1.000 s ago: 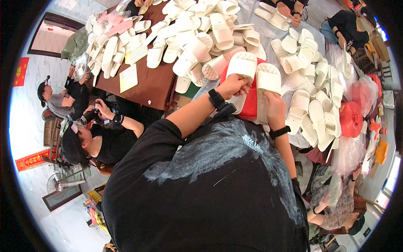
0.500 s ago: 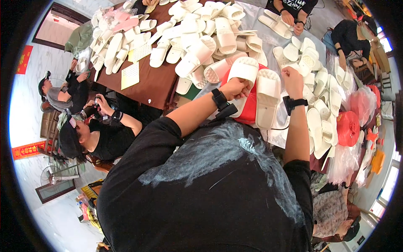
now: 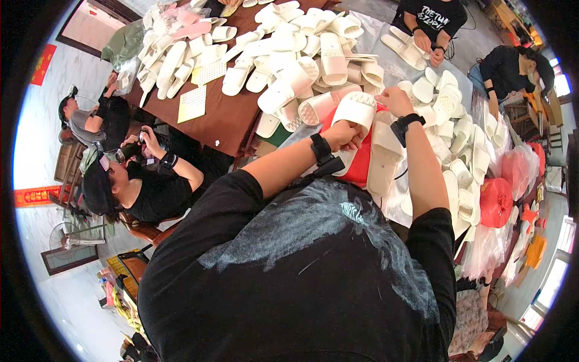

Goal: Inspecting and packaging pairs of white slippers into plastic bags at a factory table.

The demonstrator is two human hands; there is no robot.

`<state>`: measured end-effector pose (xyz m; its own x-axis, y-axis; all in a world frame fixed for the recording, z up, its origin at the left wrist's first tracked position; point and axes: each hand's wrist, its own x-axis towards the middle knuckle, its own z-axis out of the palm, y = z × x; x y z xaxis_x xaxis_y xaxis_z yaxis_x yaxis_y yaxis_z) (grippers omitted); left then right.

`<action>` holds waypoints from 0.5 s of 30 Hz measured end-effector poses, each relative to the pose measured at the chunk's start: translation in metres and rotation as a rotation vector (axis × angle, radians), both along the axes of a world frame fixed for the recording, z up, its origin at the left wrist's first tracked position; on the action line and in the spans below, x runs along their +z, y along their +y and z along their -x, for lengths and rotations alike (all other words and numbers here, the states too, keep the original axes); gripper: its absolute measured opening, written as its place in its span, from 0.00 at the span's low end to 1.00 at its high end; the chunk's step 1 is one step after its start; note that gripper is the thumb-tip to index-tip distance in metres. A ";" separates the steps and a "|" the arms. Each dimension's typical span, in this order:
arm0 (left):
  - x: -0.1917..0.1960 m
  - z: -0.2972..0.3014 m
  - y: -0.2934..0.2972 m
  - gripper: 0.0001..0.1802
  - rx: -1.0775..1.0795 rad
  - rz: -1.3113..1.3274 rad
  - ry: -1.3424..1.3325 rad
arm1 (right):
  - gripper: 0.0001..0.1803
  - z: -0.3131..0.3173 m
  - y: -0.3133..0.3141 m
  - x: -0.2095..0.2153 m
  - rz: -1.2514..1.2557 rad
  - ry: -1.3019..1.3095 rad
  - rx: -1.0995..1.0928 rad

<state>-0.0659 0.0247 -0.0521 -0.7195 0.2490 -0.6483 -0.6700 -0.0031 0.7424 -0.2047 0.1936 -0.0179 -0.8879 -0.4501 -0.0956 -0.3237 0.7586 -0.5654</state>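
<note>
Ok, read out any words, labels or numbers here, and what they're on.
Co-worker's black shirt: white lettering, which I won't copy.
Red banner, left: yellowish characters, too small.
Red sign above it: marking, too blurred.
Slipper by the right hand: insole mark, too small.

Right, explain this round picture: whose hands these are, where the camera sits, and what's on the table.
No machine here: a person works bare-handed, seen by a wide fisheye camera on their own head, looking down; its lens bends straight edges. The left hand holds a white slipper at its strap. The right hand is by the toe of a second slipper; whether it grips it is unclear. Ahead, a pile of slippers, mostly white, lies on the brown table.
</note>
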 end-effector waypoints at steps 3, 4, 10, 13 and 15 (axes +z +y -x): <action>0.008 -0.001 0.006 0.16 0.007 0.009 -0.029 | 0.18 0.006 -0.006 -0.015 -0.088 -0.059 0.005; 0.010 -0.002 0.004 0.17 0.027 0.026 -0.058 | 0.17 0.007 -0.009 -0.017 -0.076 -0.065 0.021; 0.011 0.001 0.011 0.16 0.094 -0.044 -0.116 | 0.07 0.018 0.015 -0.035 0.093 -0.191 -0.012; 0.007 0.003 0.012 0.15 0.100 -0.050 -0.102 | 0.08 0.018 0.024 -0.032 0.246 -0.284 -0.102; 0.004 0.004 0.010 0.14 0.112 -0.048 -0.105 | 0.07 0.014 0.025 -0.025 0.284 -0.295 -0.102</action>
<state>-0.0702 0.0350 -0.0483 -0.6737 0.2029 -0.7106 -0.7371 -0.1160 0.6658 -0.2187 0.2186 -0.0427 -0.8823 -0.4064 -0.2376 -0.0476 0.5792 -0.8138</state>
